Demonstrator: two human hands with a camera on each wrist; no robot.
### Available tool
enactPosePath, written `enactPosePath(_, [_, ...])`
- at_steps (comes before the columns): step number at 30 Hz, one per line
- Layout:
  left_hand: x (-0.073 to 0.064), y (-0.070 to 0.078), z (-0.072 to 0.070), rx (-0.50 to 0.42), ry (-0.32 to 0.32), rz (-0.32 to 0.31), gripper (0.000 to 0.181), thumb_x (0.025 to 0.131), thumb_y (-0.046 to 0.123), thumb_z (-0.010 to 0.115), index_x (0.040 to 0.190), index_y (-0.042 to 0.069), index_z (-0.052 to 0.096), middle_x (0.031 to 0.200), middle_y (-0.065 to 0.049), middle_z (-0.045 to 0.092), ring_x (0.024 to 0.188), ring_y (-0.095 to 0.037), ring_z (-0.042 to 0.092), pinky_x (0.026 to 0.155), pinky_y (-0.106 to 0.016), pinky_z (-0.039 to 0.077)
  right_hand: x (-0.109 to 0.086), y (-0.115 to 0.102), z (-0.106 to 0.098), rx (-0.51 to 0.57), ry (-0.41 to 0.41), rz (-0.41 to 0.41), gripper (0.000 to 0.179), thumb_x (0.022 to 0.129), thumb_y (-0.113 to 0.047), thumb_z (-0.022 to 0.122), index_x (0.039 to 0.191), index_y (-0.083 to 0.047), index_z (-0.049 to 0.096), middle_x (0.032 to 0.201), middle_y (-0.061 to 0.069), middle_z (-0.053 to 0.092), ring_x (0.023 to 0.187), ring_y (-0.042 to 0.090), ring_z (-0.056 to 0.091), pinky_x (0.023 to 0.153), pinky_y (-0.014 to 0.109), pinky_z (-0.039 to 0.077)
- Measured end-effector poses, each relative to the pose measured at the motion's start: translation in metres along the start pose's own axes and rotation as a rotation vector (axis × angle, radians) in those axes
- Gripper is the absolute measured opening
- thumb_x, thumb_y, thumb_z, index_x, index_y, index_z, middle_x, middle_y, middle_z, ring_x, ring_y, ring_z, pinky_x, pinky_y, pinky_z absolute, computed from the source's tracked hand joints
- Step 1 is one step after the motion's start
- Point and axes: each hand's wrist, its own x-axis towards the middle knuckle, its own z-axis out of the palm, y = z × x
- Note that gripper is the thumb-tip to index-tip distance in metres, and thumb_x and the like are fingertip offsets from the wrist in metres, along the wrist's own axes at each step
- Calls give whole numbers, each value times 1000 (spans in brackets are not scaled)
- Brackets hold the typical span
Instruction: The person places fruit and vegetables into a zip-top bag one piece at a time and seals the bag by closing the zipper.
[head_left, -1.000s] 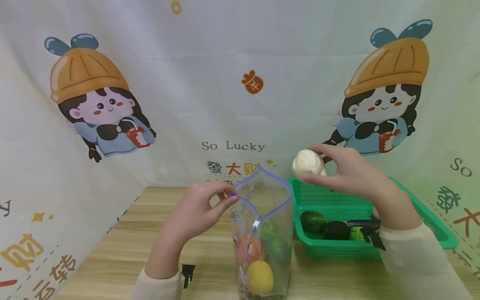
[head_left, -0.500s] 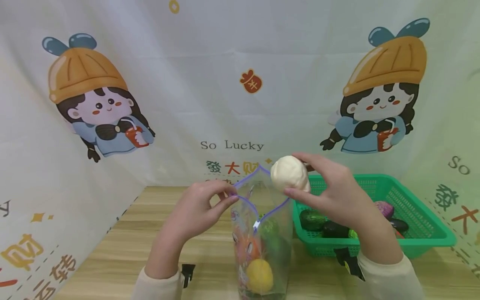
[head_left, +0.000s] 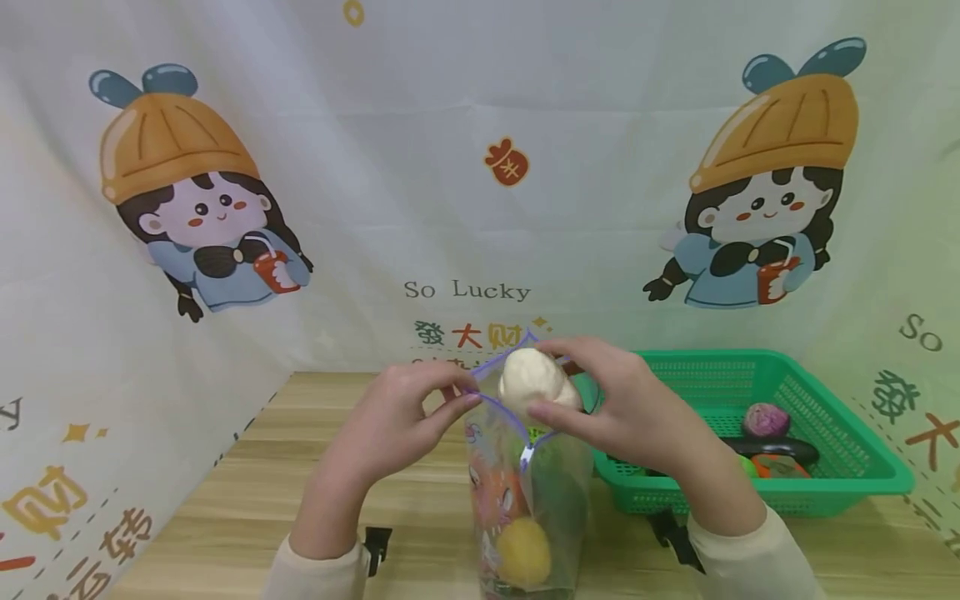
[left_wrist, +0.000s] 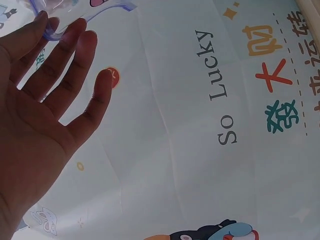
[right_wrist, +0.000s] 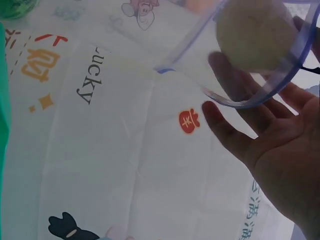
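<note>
A clear zip bag (head_left: 562,533) with a purple-edged mouth stands upright in front of me. My left hand (head_left: 405,417) pinches the left side of its rim between thumb and fingers. In the right hand (head_left: 630,404) is a white, rounded, lumpy vegetable (head_left: 528,379), gripped right in the bag's open mouth. The right wrist view shows this white vegetable (right_wrist: 255,35) through the clear plastic, with fingers around it. A yellow lemon-like fruit (head_left: 523,552) lies low in the bag, with green produce behind it. The white zip slider (head_left: 527,456) is at the near corner.
A green basket (head_left: 862,462) stands right of the bag, partly behind my right forearm. It holds a purple onion-like vegetable (head_left: 767,420), a dark eggplant (head_left: 798,450) and an orange-red item (head_left: 780,467). A printed curtain (head_left: 360,200) rises behind the wooden table (head_left: 247,500).
My right hand has carried the white vegetable left and down from above the basket into the bag's mouth. The left hand has kept its pinch on the rim.
</note>
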Motion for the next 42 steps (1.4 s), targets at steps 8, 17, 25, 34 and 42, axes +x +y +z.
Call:
enactPosePath(8, [2, 2, 0, -12, -4, 20, 4, 98, 15, 78, 102, 16, 78, 95, 7, 78, 84, -6, 69, 78, -30, 59, -4, -2, -5, 5, -202, 135, 43, 101, -33, 76, 140, -17, 68, 121, -4, 75, 100, 10, 69, 76, 26, 59])
enactPosePath(17, [2, 1, -1, -12, 6, 39, 5, 98, 14, 78, 102, 16, 78, 93, 8, 77, 84, -6, 68, 78, -30, 58, -2, -4, -4, 16, -299, 60, 33, 105, -37, 69, 136, -27, 71, 117, -9, 63, 88, 6, 56, 73, 24, 55])
enactPosePath(25, [0, -1, 0, -16, 21, 47, 6, 97, 11, 79, 102, 14, 78, 94, 5, 78, 84, -7, 70, 80, -30, 60, -2, -2, -1, 28, -342, 60, 31, 112, -32, 57, 137, -21, 70, 121, -9, 75, 99, 7, 70, 87, 30, 62])
enactPosePath(34, [0, 0, -2, -19, 16, 34, 7, 97, 12, 78, 103, 15, 78, 94, 6, 78, 84, -7, 69, 79, -30, 59, -1, 1, 0, 49, -394, 66, 35, 114, -35, 51, 138, -18, 70, 127, -6, 77, 105, 8, 73, 92, 33, 62])
enactPosePath(42, [-4, -4, -8, -95, -36, 2, 11, 98, 7, 75, 107, 14, 78, 100, 6, 78, 90, -7, 70, 85, -30, 61, -4, 5, -11, -32, -274, 76, 28, 111, -32, 58, 130, -19, 74, 121, -8, 78, 109, 9, 74, 93, 39, 63])
